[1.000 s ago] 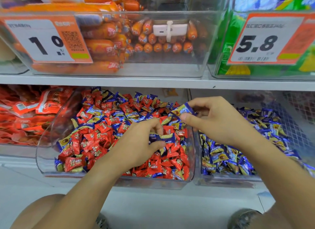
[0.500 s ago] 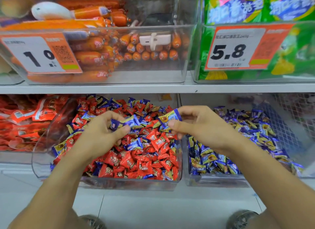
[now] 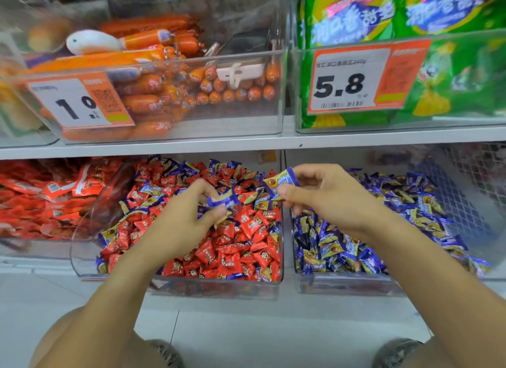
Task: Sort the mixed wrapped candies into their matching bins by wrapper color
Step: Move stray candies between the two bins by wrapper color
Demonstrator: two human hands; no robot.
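- Nearest the camera, two bare knees and the toes of two patterned shoes (image 3: 167,352) sit over a pale tiled floor (image 3: 246,337).
- Two bare forearms reach forward from the lower corners toward the lower shelf.
- The left hand (image 3: 180,222) is above the middle of the clear plastic bin of mixed red and blue candies (image 3: 219,288). Its thumb and fingers are pinched on a blue-and-yellow wrapped candy (image 3: 223,199), lifted just above the pile.
- The right hand (image 3: 328,200) is over the boundary between the mixed bin and the bin to its right. Its thumb and forefinger grasp a second blue-and-yellow wrapped candy (image 3: 282,181) by one end; the remaining fingers are curled.
- The mixed pile (image 3: 232,244) is mostly red wrappers, with blue-and-yellow wrappers scattered across the top and back.
- A curved clear plastic scoop (image 3: 95,211) leans at the left edge of the mixed bin.
- The clear plastic bin of blue-and-yellow candies (image 3: 342,285) stands just beside the mixed bin on the right; it holds only that wrapper colour.
- Left of the mixed bin lie red flat snack packets (image 3: 41,198).
- A white shelf edge (image 3: 246,144) runs above the lower bins.
- On the upper shelf, a clear bin of orange sausages (image 3: 169,93) carries an orange-and-white price tag reading 1.0 (image 3: 76,104).
- To its right, a clear bin of green snack bags (image 3: 410,25) carries an orange-and-white price tag reading 5.8 (image 3: 356,80).
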